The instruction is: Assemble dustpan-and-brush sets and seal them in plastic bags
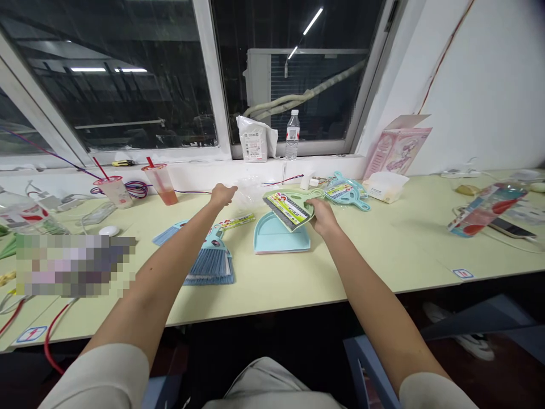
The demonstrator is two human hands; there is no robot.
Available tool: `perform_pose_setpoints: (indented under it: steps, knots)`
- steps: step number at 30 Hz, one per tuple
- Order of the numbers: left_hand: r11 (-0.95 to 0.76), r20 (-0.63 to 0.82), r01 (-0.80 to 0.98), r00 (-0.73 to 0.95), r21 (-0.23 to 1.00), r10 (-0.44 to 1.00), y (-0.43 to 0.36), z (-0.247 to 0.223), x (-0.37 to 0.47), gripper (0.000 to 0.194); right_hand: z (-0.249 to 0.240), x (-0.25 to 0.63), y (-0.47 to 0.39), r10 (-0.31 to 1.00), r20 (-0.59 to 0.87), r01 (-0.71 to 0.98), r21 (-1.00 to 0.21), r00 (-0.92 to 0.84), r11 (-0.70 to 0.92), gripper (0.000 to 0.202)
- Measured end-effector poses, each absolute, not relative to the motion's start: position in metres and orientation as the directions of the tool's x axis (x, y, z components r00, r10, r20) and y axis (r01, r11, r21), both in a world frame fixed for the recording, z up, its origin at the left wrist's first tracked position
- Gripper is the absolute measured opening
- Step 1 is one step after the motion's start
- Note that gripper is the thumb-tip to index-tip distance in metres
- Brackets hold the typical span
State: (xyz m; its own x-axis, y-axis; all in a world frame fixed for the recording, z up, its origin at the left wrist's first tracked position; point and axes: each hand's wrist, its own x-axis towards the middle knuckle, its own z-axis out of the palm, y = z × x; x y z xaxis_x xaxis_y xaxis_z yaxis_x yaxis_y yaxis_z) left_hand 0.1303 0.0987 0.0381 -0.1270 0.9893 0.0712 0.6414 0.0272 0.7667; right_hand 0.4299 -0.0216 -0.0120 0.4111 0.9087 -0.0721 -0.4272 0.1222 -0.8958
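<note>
My right hand (324, 216) grips the handle end of a pale green mini dustpan-and-brush set (292, 209) with grey bristles and a yellow-green label card. The set is raised and tilted over a light blue dustpan (281, 236) lying on the table. My left hand (223, 195) reaches to the back of the table, its fingers closed at the edge of a crumpled clear plastic bag (250, 193). Under my left forearm lie blue-bristled hand brushes (213, 264), partly hidden. A loose label card (237, 221) rests beside them.
A wrapped blue dustpan set (346, 190) lies at the back right, near a white tissue pack (385, 186) and a pink box (398, 147). Drink cups (162, 184) stand back left. A water bottle (292, 136) is on the sill; another bottle (487, 209) leans at right.
</note>
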Motion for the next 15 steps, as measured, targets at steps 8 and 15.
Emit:
perform_pose_setpoints:
  steps: [8, 15]
  knots:
    - [0.112, -0.018, 0.408, -0.227, 0.906, 0.974, 0.131, 0.023, 0.135, 0.022, -0.013, 0.42, -0.027, 0.932, -0.037, -0.426, -0.896, 0.362, 0.13, 0.014]
    - [-0.154, 0.155, 0.021, -0.183, 0.988, 0.971, 0.08, 0.021, 0.131, 0.01, -0.008, 0.424, -0.027, 0.937, -0.078, -0.528, -0.84, 0.34, 0.121, 0.01]
